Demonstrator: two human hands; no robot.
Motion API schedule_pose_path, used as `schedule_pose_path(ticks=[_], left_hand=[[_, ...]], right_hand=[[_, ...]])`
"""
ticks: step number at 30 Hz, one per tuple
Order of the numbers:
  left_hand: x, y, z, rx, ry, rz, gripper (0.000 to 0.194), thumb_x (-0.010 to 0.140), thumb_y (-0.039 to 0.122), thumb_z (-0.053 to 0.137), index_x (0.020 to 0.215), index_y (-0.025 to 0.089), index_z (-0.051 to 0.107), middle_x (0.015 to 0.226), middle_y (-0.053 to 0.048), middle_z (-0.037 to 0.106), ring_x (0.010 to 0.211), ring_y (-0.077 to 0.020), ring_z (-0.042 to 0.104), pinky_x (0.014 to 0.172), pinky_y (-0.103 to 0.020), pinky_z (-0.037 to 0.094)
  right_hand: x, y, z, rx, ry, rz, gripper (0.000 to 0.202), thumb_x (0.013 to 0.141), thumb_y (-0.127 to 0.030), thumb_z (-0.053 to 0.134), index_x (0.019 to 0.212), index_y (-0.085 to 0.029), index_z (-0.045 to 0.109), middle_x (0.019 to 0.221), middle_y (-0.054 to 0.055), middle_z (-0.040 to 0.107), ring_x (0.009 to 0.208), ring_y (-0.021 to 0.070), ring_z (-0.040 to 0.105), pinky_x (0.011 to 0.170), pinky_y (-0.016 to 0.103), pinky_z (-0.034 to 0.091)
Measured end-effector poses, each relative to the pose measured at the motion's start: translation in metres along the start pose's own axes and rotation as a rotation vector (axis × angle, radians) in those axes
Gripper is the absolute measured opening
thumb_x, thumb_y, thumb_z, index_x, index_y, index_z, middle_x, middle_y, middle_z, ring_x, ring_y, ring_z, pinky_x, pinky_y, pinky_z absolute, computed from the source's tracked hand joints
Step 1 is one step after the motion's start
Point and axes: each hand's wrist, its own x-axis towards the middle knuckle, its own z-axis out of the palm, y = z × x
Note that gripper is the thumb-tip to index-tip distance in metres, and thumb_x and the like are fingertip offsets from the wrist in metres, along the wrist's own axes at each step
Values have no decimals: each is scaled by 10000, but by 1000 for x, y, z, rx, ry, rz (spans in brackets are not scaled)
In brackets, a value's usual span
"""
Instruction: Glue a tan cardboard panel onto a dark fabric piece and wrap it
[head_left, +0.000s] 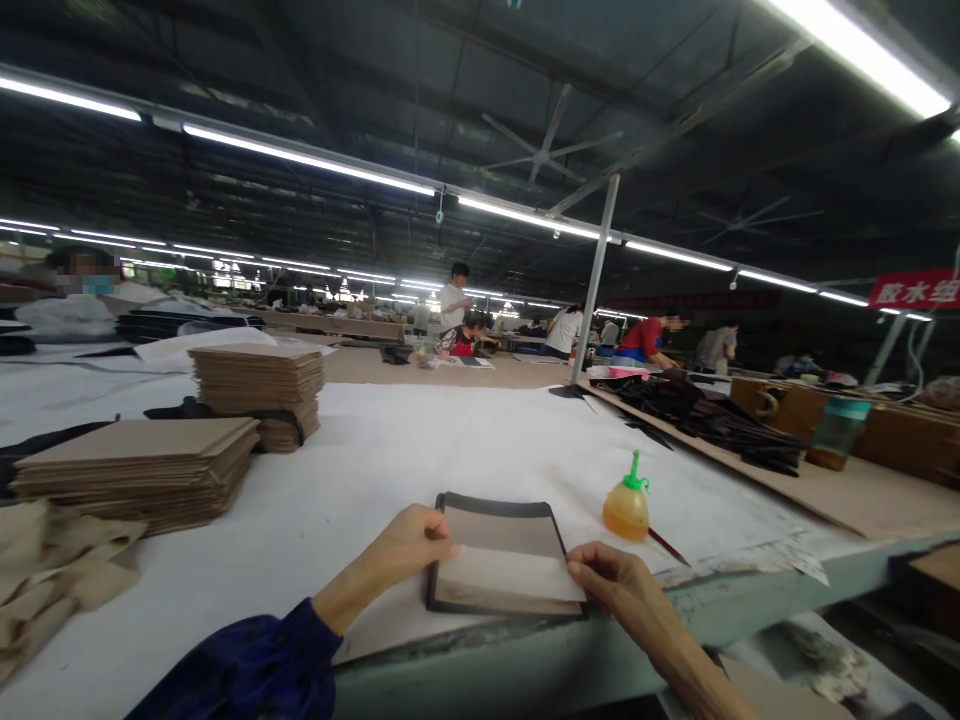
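Note:
A flat tan board panel with a dark border lies on the white-covered table near its front edge. My left hand pinches the panel's left edge, fingers curled over it. My right hand grips its lower right corner. A small orange glue bottle with a green nozzle stands just right of the panel, and a thin brush lies beside it.
Two stacks of brown boards sit at the left, with crumpled cloth in front. Dark pieces are piled on a board at right, near a teal-lidded cup. Several people work at far tables.

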Motion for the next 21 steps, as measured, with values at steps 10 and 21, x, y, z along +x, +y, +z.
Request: schedule_pose_path(ticks=[10,21], left_hand=[[1,-8,-1,55,-1,6,201,620,334,646,626,133,642,594,3,570,592,-139,484,564,-269,315],[-2,-10,2,109,15,41,150,574,296,696,571,159,635,671,0,595,665,-153,523,603,-259,355]], right_hand=[[6,10,1,-4,-60,-6,331,679,-403,663,890,-167,566,604,-42,551,540,101,443,496,246,265],[13,18,7,-60,15,-4,334,600,-436,666,813,-185,607,567,-37,536,530,130,482,507,265,339]])
